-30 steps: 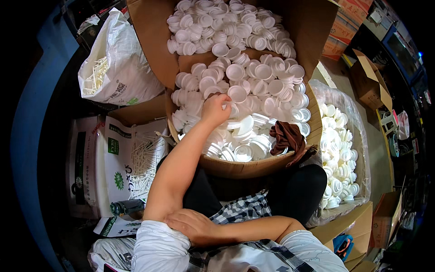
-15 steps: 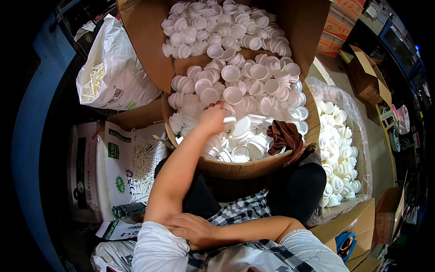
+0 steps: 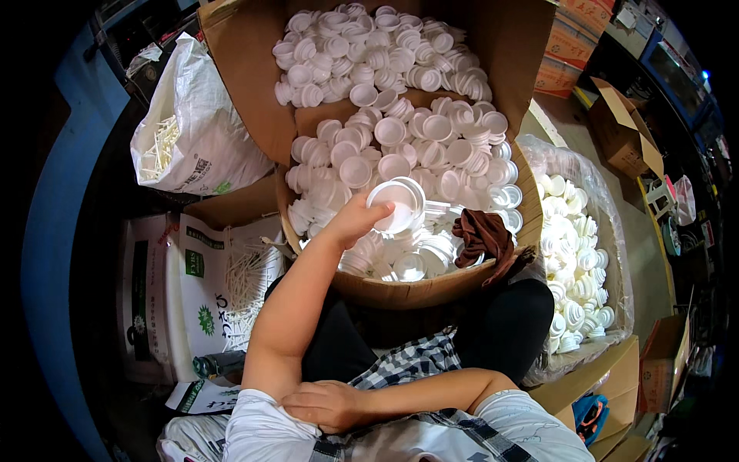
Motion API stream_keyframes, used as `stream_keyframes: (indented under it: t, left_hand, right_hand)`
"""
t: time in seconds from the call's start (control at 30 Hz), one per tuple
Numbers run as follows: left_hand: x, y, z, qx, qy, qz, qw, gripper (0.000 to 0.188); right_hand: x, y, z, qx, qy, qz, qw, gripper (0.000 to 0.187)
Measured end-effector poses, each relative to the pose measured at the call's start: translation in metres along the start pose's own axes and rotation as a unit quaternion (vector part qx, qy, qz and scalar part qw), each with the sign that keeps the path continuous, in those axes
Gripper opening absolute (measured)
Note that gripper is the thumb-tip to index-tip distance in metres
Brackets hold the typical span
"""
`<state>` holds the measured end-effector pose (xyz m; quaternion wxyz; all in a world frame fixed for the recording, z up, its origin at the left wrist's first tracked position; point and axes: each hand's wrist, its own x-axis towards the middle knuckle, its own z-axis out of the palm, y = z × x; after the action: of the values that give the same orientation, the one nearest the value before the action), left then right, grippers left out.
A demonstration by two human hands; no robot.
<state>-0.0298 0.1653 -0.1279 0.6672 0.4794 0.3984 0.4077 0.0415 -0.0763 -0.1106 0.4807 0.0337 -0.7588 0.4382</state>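
Over the cardboard box point(image 3: 412, 291) in front of me, my left hand point(image 3: 360, 217) grips white round plastic lids point(image 3: 397, 206), its thumb across the front one. At least two seem to be stacked there, their shallow hollow side facing me. Beneath and beyond them the box is heaped with loose white lids point(image 3: 460, 150), some in nested rows. A dark brown cloth point(image 3: 485, 237) drapes over the box's near right edge. My right hand point(image 3: 327, 405) lies across my left upper arm by the sleeve, fingers stretched out and holding none of the lids.
At the right stands a clear plastic-lined box point(image 3: 620, 289) of white ridged caps point(image 3: 573, 262). White sticks fill a woven sack point(image 3: 208, 127) at the far left and lie in a printed bag point(image 3: 192, 304) below it. Another open carton point(image 3: 622, 135) sits at the back right.
My left hand has turned and drawn slightly toward me, bringing the lids' round faces into view. They were blurred and edge-on before. My right hand has stayed on my left arm.
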Motion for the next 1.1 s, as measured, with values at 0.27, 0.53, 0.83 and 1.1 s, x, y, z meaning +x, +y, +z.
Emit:
stream_keyframes:
  t: [0.27,0.53,0.83,1.1]
  left_hand:
    - [-0.003,0.002,0.006,-0.056,-0.01,-0.008,0.998,0.037]
    - [-0.021,0.018,0.031,-0.162,-0.082,-0.037,0.983,0.037]
    - [-0.017,0.012,0.033,-0.184,-0.083,-0.034,0.979,0.036]
    - [-0.027,0.022,0.039,-0.273,-0.104,0.003,0.956,0.05]
  right_hand:
    - [0.01,0.005,0.0,0.011,0.002,-0.042,0.999,0.042]
    - [0.002,0.006,-0.008,0.036,-0.127,0.131,0.982,0.039]
    - [0.03,0.012,-0.001,-0.011,-0.058,-0.002,0.998,0.036]
    - [-0.019,0.007,-0.023,-0.051,-0.1,0.098,0.989,0.021]
